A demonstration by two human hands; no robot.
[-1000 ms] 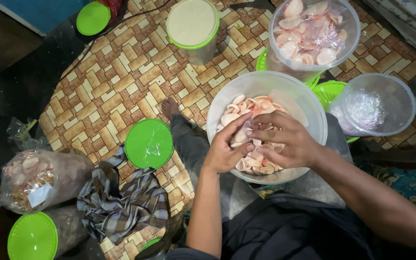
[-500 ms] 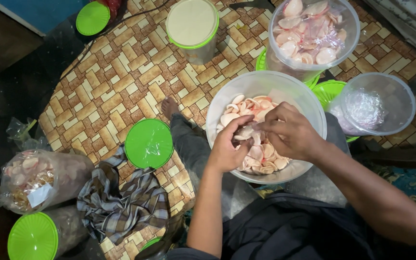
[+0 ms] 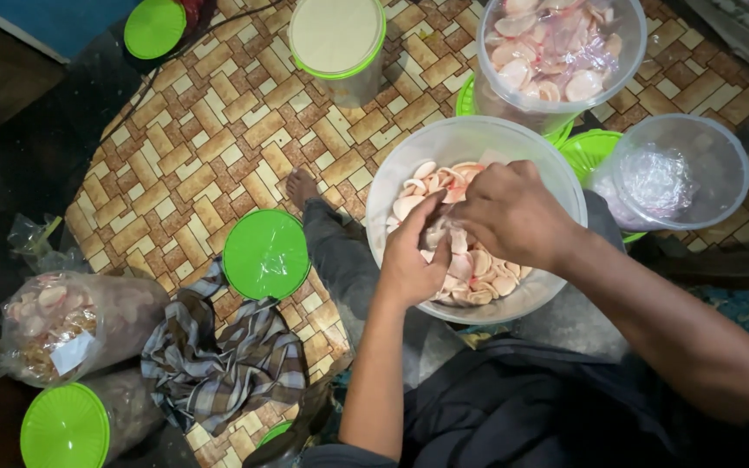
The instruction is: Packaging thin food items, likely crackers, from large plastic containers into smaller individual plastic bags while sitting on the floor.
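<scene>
Both hands are down inside the clear tub (image 3: 392,186) on the person's lap: the left hand (image 3: 413,260) and right hand (image 3: 513,212) close together, fingers bent onto the pink and white crackers (image 3: 483,277). That tub looks partly filled. A far tub (image 3: 626,52) holds crackers; the right tub (image 3: 721,165) holds only plastic film. A bag of crackers (image 3: 71,321) lies left.

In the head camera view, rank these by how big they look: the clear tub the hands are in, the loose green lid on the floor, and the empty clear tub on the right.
1. The clear tub holding crackers, though it sits nearest the camera.
2. The empty clear tub.
3. The loose green lid.
</scene>
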